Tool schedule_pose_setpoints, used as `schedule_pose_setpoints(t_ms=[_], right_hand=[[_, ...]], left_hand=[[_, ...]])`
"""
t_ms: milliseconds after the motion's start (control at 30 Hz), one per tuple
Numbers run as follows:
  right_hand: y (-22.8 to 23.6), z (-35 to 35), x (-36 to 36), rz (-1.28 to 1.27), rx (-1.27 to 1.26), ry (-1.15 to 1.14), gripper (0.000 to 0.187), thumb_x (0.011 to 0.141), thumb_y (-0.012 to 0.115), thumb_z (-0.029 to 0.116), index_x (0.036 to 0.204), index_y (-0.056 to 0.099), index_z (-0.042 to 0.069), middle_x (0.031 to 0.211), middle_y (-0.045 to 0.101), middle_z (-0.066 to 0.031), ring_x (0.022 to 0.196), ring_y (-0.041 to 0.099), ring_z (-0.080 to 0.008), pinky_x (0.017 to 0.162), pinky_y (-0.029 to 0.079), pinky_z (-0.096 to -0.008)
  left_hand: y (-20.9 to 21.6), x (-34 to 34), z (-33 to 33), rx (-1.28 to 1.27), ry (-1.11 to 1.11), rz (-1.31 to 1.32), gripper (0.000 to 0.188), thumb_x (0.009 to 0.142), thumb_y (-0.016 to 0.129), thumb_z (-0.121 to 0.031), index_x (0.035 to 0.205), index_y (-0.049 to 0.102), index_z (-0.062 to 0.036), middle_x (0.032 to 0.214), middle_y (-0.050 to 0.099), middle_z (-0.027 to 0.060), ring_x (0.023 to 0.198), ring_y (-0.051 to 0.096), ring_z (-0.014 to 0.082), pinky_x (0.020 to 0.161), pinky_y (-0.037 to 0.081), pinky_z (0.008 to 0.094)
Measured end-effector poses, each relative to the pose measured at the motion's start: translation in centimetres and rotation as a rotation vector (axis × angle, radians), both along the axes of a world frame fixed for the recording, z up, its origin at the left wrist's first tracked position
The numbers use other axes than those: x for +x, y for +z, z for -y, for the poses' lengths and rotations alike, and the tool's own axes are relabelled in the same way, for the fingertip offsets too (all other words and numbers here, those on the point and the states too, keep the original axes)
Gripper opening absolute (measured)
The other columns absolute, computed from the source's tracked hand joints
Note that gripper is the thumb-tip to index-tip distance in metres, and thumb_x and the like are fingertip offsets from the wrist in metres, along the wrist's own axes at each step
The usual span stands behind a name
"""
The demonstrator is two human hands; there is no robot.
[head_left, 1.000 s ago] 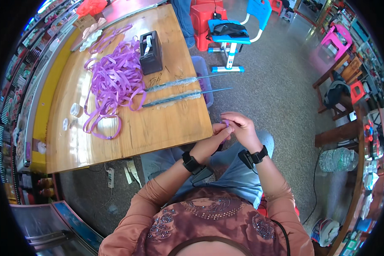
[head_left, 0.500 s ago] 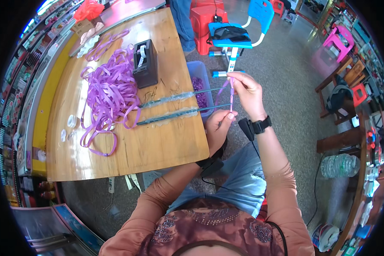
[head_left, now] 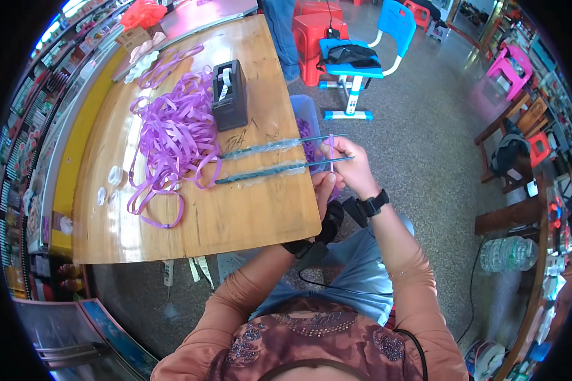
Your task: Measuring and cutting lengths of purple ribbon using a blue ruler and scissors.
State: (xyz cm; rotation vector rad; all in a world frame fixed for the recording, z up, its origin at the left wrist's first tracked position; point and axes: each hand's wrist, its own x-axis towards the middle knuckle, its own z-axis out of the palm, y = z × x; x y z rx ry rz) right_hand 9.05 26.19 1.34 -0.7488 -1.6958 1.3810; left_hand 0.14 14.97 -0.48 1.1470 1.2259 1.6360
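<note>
Two thin dark-green rods [head_left: 260, 173] are held to the tabletop with clear tape and stick out past its right edge. A purple ribbon [head_left: 332, 153] stretches across both rods near their free ends. My right hand [head_left: 354, 166] pinches it near the far rod, fingers beside the rod tips. Below the near rod, my left hand [head_left: 325, 188] pinches the ribbon's lower part between thumb and finger. A loose purple tail hangs by the left fingers. To the left lies a large tangled heap of purple ribbon [head_left: 178, 127] on the wooden table [head_left: 248, 222].
A black tape dispenser [head_left: 231, 101] stands beside the heap. Under the table edge is a blue bin [head_left: 304, 108] with purple pieces. Small clear round containers [head_left: 115, 176] lie at the left. A blue chair [head_left: 356, 57] holding a black bag stands ahead, near red stools [head_left: 318, 32] and a person's leg.
Both hands have moved left toward the table edge with the ribbon, which now sits further in along the rods, their tips projecting past it. The view has shifted slightly.
</note>
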Motion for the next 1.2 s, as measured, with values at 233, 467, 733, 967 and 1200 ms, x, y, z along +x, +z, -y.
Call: schedule_pose_setpoints(t_ms=[233,467,733,967,1200], right_hand=[[-1.3,3.5,1.7,-0.158,-0.275,0.058,0.008,0.095,0.06,0.006,0.101,0.061,0.002,0.088,0.067,-0.0029,0.077,0.061,-0.0053,0.066,0.049,-0.021],[-2.4,6.0,2.9,-0.11,-0.387,0.066,0.007,0.096,0.059,0.008,0.1,0.061,0.003,0.085,0.07,-0.0052,0.076,0.065,-0.01,0.064,0.049,-0.0221],[-3.2,8.0,3.7,-0.071,-0.385,0.039,0.008,0.095,0.06,0.009,0.1,0.062,0.002,0.08,0.066,-0.0034,0.07,0.06,-0.0082,0.062,0.047,-0.0235],[-1.3,8.0,3.8,-0.076,-0.409,-0.01,0.012,0.096,0.054,0.007,0.104,0.06,0.001,0.085,0.069,-0.0099,0.07,0.064,-0.0133,0.063,0.051,-0.026],[-0.6,9.4,4.7,-0.027,-0.44,-0.054,0.013,0.095,0.058,0.01,0.103,0.06,0.0,0.082,0.068,-0.009,0.066,0.063,-0.0128,0.058,0.05,-0.025]], left_hand=[[1.0,-0.1,3.0,-0.088,-0.062,-0.078,0.026,0.103,0.048,-0.023,0.115,0.062,-0.0049,0.076,0.055,-0.001,0.069,0.051,0.0079,0.064,0.042,0.023],[-3.0,0.7,5.3,-0.162,0.079,-0.242,0.022,0.104,0.047,-0.024,0.106,0.061,-0.007,0.074,0.051,-0.0029,0.063,0.044,0.0053,0.055,0.037,0.0214],[0.0,1.0,7.9,-0.216,-0.162,0.094,0.025,0.103,0.047,-0.022,0.1,0.065,-0.0036,0.085,0.062,0.0001,0.069,0.052,0.006,0.065,0.044,0.0215],[-0.6,2.1,9.7,-0.156,-0.348,-0.036,0.023,0.102,0.049,-0.017,0.105,0.066,-0.0012,0.096,0.067,0.0049,0.093,0.062,0.0125,0.086,0.049,0.0274],[0.0,1.7,11.3,-0.142,-0.352,-0.146,0.022,0.101,0.05,-0.015,0.106,0.066,-0.0016,0.098,0.067,0.0045,0.094,0.061,0.0131,0.087,0.048,0.0284]])
